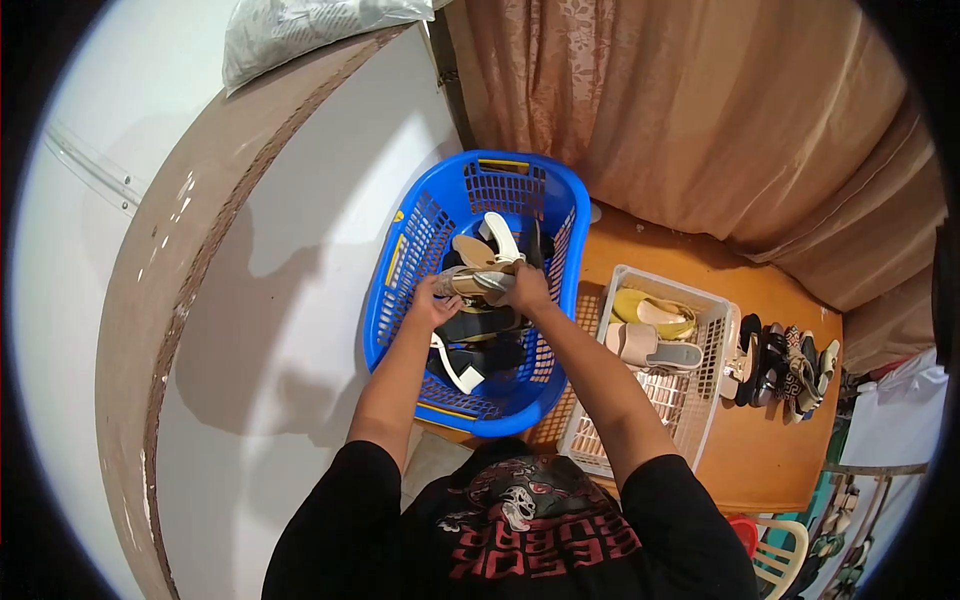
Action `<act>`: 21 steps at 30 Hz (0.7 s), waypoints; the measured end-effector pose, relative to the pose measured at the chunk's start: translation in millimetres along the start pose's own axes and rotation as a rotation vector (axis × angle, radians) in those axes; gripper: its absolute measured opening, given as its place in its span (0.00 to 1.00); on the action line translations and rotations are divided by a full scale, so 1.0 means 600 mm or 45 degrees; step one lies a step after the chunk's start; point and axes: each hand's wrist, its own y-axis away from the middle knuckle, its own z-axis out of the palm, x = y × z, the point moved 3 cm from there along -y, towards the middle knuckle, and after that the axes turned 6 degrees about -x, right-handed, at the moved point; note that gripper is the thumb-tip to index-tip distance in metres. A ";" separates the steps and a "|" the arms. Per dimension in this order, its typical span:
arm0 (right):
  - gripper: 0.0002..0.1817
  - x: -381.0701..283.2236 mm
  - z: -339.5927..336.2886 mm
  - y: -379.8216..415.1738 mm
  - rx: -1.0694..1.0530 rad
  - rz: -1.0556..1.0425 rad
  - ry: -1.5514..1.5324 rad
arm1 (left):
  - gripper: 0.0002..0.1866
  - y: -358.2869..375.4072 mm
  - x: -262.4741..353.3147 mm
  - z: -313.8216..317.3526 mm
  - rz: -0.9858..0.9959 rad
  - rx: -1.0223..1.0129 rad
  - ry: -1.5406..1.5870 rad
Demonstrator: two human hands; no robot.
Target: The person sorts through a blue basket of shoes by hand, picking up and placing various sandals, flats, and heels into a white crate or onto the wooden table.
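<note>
Over a blue laundry basket [577, 215], my left hand [434, 303] and my right hand [528, 288] hold a pair of tan and grey shoes [478, 283] between them. The left fingers are at the shoes' left end, and the right fingers wrap round the right end. Below and around them in the basket lie a white sandal [501, 236], a tan-soled shoe [472, 250], a white heeled sandal [461, 374] and several dark shoes [492, 355], partly hidden by one another.
Right of the basket, a white plastic crate [713, 385] holds yellow shoes [652, 312] and pink slides [634, 342]. Several shoes [783, 365] line the orange table [765, 470]. A brown curtain [690, 120] hangs behind; a red item and a pale chair [785, 550] stand lower right.
</note>
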 end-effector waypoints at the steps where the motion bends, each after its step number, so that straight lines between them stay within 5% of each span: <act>1: 0.21 0.011 0.009 -0.011 0.004 0.001 -0.005 | 0.37 0.000 0.005 -0.001 -0.046 -0.096 0.042; 4: 0.15 0.023 0.024 -0.021 0.119 -0.077 -0.292 | 0.37 0.029 0.006 0.015 -0.025 0.109 0.077; 6: 0.13 0.004 0.004 -0.005 0.267 -0.414 -0.292 | 0.38 0.036 0.012 0.018 -0.039 0.098 0.032; 12: 0.10 0.006 -0.010 0.029 0.204 -0.165 -0.968 | 0.39 0.081 0.019 0.058 0.194 0.046 -0.047; 14: 0.11 0.008 -0.016 0.048 0.133 -0.037 -1.105 | 0.34 0.099 0.039 0.087 0.689 -0.477 0.007; 21: 0.16 -0.016 -0.020 0.089 -0.027 0.171 -1.640 | 0.38 0.227 0.058 0.185 0.783 -0.887 -0.020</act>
